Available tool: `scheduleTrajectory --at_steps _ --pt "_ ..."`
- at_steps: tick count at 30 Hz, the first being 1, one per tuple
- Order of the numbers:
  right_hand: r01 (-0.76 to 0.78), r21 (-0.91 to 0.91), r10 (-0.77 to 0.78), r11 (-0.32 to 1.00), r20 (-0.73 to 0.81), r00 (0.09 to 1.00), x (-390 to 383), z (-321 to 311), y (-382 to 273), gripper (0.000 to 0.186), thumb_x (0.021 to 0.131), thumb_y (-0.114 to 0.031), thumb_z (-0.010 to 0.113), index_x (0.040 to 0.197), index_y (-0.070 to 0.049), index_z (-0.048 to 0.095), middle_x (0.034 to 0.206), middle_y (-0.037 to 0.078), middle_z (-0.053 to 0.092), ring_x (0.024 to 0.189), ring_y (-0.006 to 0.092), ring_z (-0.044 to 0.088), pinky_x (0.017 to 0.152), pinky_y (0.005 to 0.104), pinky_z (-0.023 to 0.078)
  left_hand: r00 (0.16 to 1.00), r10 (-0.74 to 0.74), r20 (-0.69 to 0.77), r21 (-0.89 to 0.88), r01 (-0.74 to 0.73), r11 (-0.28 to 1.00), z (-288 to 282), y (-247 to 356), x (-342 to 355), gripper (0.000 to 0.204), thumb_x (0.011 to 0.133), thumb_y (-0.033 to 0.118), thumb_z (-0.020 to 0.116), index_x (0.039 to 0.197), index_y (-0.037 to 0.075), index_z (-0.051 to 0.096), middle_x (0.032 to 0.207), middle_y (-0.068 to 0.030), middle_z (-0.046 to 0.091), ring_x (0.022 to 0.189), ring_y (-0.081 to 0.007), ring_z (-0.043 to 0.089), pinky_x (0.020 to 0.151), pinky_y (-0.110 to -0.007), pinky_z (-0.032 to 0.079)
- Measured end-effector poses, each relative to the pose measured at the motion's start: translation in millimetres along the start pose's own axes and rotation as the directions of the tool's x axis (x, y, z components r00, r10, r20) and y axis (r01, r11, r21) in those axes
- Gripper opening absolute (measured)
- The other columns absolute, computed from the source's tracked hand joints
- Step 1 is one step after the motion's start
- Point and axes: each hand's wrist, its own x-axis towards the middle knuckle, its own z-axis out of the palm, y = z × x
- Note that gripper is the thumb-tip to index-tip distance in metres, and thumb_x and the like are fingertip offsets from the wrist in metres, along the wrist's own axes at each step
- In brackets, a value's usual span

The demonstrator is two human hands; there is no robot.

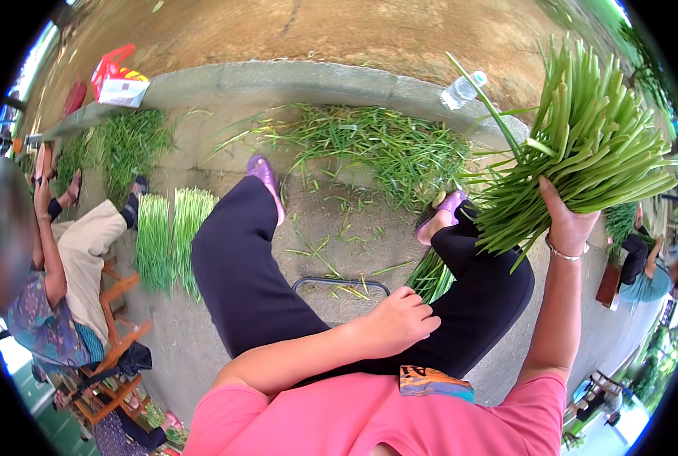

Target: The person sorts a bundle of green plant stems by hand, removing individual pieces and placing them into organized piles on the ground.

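My right hand [567, 222] grips a big bunch of long green stalks [582, 129], raised at the right with the pale cut ends upward. Above my right thigh, at the lower middle, my left hand [407, 321] is closed with curled fingers; whether it holds anything is hidden. More green stalks [430, 277] lie on the ground between my legs, beside my right leg, near a dark metal bar [312, 280].
Loose trimmings [384, 152] lie along a concrete kerb [263, 80] bearing a plastic bottle [464, 90] and a red-and-white bag [118, 87]. Upright-cut bundles [152, 243] lie left. A seated person [57, 304] is close on the left; others [643, 281] are at right.
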Motion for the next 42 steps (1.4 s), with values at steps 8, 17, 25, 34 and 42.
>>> scheduleTrajectory --at_steps 8,17,25,34,42 --pt "-0.285 0.14 0.241 0.948 0.266 0.933 -77.0 68.9 -5.1 0.037 0.063 0.003 0.071 0.097 0.001 0.057 0.092 0.005 0.061 0.083 0.0133 0.057 0.077 0.0272 0.046 0.88 -0.173 0.442 0.219 0.081 0.972 7.5 7.8 -39.6 0.013 0.072 0.014 0.054 0.082 0.008 0.058 0.072 -0.0035 0.059 0.074 -0.0185 0.056 0.069 -0.034 0.037" --pt "-0.496 0.043 0.444 0.867 0.385 0.809 -200.2 178.5 80.0 0.061 0.056 -0.005 0.074 0.108 -0.003 0.043 0.094 0.009 0.058 0.085 0.02 0.056 0.079 0.0313 0.045 0.887 -0.214 0.41 0.25 0.116 0.961 22.3 6.6 -45.8 0.012 0.075 0.016 0.053 0.078 0.009 0.061 0.07 -0.0037 0.061 0.071 -0.0183 0.056 0.07 -0.036 0.036" --pt "-0.654 -0.43 0.781 0.622 0.277 0.56 -229.9 270.3 123.1 0.074 0.053 -0.021 0.072 0.118 -0.013 0.038 0.095 0.018 0.06 0.09 0.0364 0.057 0.081 0.0403 0.045 0.792 -0.313 0.524 0.275 0.191 0.942 25.6 -7.6 -47.0 0.015 0.076 0.018 0.053 0.087 0.013 0.062 0.086 -0.0018 0.06 0.086 -0.0186 0.054 0.076 -0.037 0.035" --pt "-0.6 -0.613 0.857 0.514 0.331 0.395 -264.5 333.0 158.9 0.105 0.053 -0.021 0.082 0.132 -0.006 0.015 0.12 0.022 0.045 0.108 0.0371 0.047 0.09 0.041 0.04 0.671 -0.518 0.531 0.467 0.278 0.839 24.7 -25.4 -51.1 0.022 0.077 0.023 0.048 0.093 0.012 0.059 0.088 -0.0027 0.056 0.089 -0.0213 0.05 0.079 -0.041 0.034" --pt "-0.428 -0.648 0.773 0.63 0.474 0.421 -255.8 322.8 208.6 0.098 0.057 -0.04 0.075 0.132 0.001 0.026 0.123 0.024 0.041 0.114 0.0356 0.042 0.096 0.0397 0.036 0.759 -0.464 0.457 0.263 0.383 0.885 30.9 -30.4 -46.9 0.019 0.075 0.02 0.049 0.089 0.011 0.058 0.081 -0.0066 0.053 0.083 -0.0231 0.048 0.079 -0.041 0.033"
